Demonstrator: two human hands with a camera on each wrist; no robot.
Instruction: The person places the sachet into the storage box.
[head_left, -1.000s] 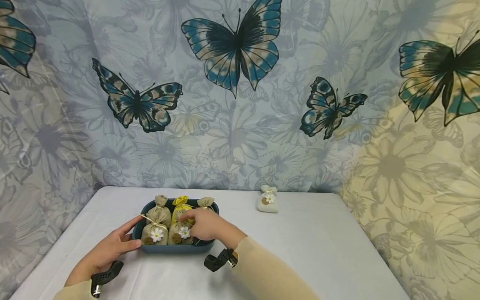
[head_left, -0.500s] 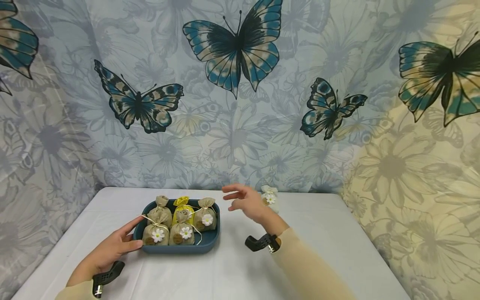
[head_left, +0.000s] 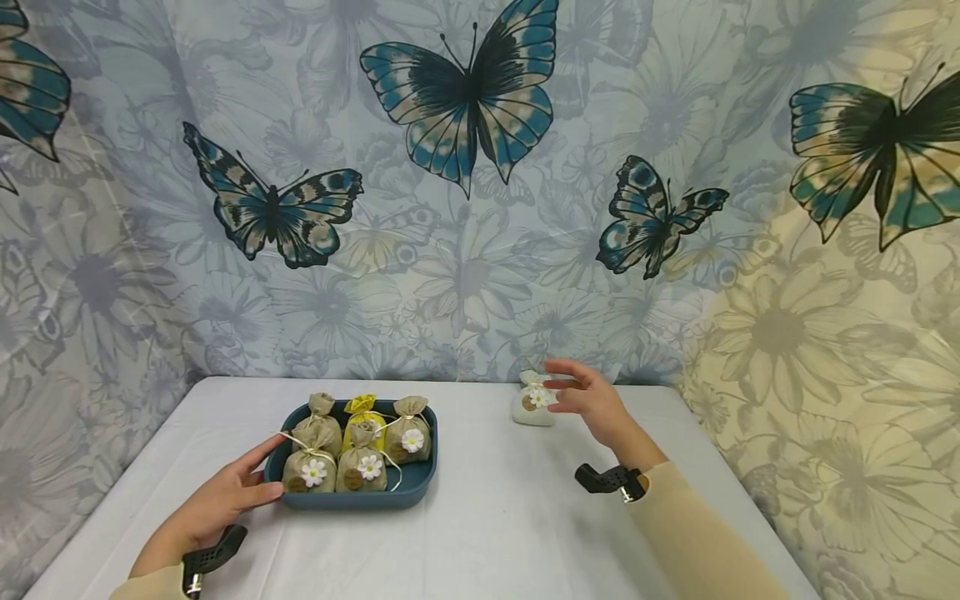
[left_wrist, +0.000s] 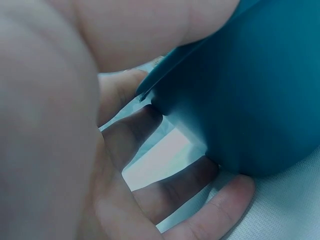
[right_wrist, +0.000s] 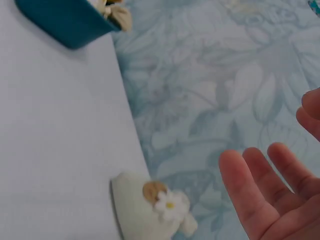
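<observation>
My left hand (head_left: pixel 217 502) touches the left end of a blue tray (head_left: pixel 356 500), its spread fingertips (left_wrist: pixel 197 172) against the outer wall and its thumb by the front corner. Inside the tray stand several small drawstring bags: beige ones such as the front bag (head_left: pixel 363 475), with white flowers and tied necks, and a yellow one (head_left: pixel 361 406) at the back. To the right, a white drawstring bag (right_wrist: pixel 142 207) with a daisy and a round brown tag sits on the table. My right hand (head_left: pixel 597 408) holds nothing; its parted fingers overlap that bag's right edge in the head view.
A white cloth covers the table (head_left: pixel 480 533). Behind it hangs a butterfly-print curtain (head_left: pixel 465 292), close to the table's back edge and the white bag. At the tray's front right, bare tray floor (head_left: pixel 412 478) shows beside a loose white cord.
My right hand has left the bags in the tray and moved right, fingers parted, to the white bag. The left hand has stayed at the tray's end.
</observation>
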